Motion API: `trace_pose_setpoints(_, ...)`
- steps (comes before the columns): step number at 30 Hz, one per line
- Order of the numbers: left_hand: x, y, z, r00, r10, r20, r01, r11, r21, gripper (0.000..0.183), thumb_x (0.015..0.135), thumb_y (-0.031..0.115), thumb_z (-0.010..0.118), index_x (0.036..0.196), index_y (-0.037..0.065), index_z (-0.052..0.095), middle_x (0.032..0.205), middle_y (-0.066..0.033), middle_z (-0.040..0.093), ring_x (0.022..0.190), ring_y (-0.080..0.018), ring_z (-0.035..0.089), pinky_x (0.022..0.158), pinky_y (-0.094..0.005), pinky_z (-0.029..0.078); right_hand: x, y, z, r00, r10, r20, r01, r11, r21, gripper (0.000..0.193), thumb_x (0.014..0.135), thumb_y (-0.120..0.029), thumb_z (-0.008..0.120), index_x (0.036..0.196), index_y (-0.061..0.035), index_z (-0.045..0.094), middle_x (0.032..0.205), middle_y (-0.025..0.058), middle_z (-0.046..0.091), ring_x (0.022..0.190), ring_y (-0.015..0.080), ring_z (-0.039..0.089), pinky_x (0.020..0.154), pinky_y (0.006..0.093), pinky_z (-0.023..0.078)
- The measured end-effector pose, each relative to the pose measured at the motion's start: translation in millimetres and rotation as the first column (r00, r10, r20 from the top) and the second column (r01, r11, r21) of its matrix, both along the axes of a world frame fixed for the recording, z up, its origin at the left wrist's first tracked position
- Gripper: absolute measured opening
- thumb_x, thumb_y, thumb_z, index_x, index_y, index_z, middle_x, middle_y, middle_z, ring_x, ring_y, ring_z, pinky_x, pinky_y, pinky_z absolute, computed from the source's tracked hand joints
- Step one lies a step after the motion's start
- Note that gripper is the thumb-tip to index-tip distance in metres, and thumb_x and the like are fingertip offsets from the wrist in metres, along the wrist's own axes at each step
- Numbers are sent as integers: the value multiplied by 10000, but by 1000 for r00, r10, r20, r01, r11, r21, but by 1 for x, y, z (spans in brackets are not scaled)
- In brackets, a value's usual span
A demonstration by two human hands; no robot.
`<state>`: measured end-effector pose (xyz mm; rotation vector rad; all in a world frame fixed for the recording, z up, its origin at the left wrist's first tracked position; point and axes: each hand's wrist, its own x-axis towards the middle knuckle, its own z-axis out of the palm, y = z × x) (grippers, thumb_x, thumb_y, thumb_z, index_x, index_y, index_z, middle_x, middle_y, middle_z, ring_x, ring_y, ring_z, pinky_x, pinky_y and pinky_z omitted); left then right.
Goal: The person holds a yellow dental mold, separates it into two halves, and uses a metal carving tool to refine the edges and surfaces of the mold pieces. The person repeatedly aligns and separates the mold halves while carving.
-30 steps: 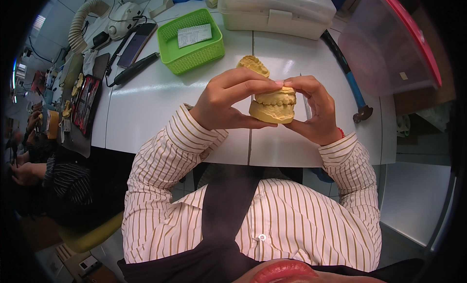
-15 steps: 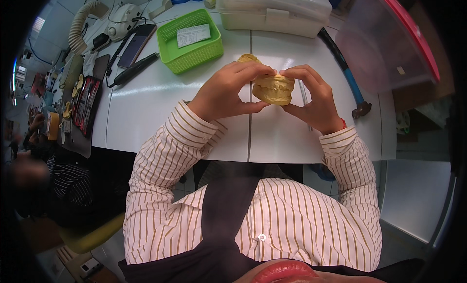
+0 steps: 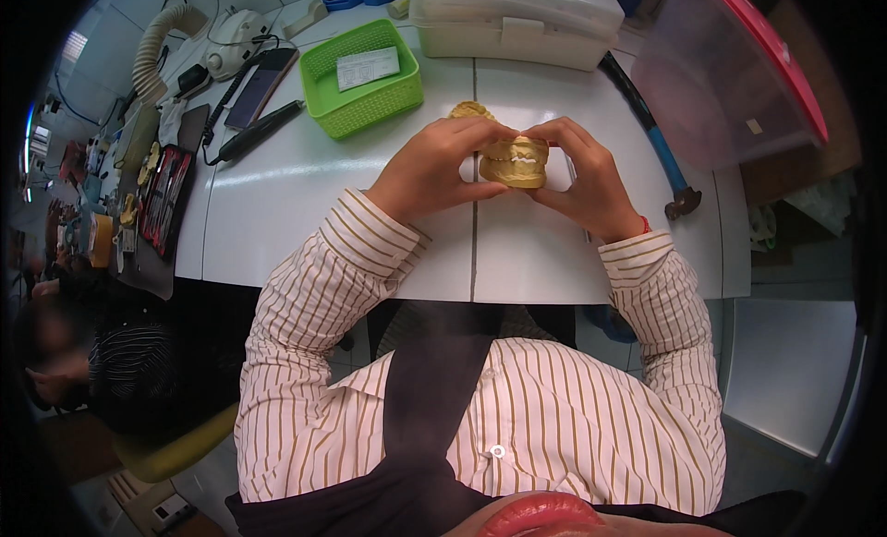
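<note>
A pair of yellow plaster dental casts (image 3: 514,171), one on top of the other, is held above the white table. A few white teeth show along the front where the two meet. My left hand (image 3: 438,166) grips them from the left, thumb low and fingers at the top. From the other side my right hand (image 3: 584,179) closes on them the same way, fingertips almost meeting the left ones above. Another yellow cast (image 3: 469,109) lies on the table just beyond my left fingers. A thin tool beside my right hand is mostly hidden.
Beyond my hands stand a green basket (image 3: 407,92) with a paper slip and a lidded plastic box (image 3: 517,38). A hammer (image 3: 661,144) lies at right, by a clear bin with a red rim (image 3: 785,66). A black handpiece (image 3: 261,131) and tool case (image 3: 166,200) are left, near a seated person.
The casts have turned in my hands, bringing the white front teeth into sight. My right hand has shifted slightly left and up. At far left, the other person has changed posture.
</note>
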<state>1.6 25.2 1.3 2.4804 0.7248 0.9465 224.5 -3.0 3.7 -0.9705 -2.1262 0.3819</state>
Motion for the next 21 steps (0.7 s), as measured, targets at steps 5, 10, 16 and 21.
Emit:
trace_pose_setpoints(5, -1, 0, 1, 1000, 8, 0, -8, 1000, -4, 519, 656, 97, 818, 1125, 54, 599, 1064, -103, 657, 946, -259, 639, 820, -344, 534, -1, 0, 1, 1000, -3, 15, 3, 1000, -10, 496, 640, -16, 795, 1083, -57, 576, 1033, 80, 623, 976, 261, 624, 836, 342, 530)
trace_pose_setpoints(10, 0, -1, 2, 1000, 24, -12, -24, 1000, -12, 519, 646, 108, 816, 1114, 46, 601, 1051, -109, 660, 939, -266, 641, 820, -346, 532, -1, 1, 1, 1000, 11, 14, -11, 1000, -13, 496, 653, -31, 797, 1097, -64, 577, 1050, 79, 620, 988, 263, 622, 838, 343, 531)
trace_pose_setpoints(16, 1, -1, 1, 999, 27, -29, -29, 997, -67, 517, 650, 101, 801, 1118, 29, 592, 1066, -131, 648, 963, -275, 640, 856, -340, 534, -1, -1, 1, 998, -1, 55, 2, 1000, -31, 506, 662, -49, 803, 1116, -75, 579, 1065, 82, 621, 992, 266, 623, 852, 348, 532)
trace_pose_setpoints(21, 2, -2, 0, 999, 32, -33, -35, 994, -107, 531, 658, 85, 789, 1141, 22, 577, 1100, -139, 628, 980, -274, 635, 875, -334, 535, 0, -2, 1, 999, 0, 48, 2, 999, -45, 521, 664, -48, 801, 1129, -75, 568, 1068, 88, 622, 996, 277, 624, 860, 353, 529)
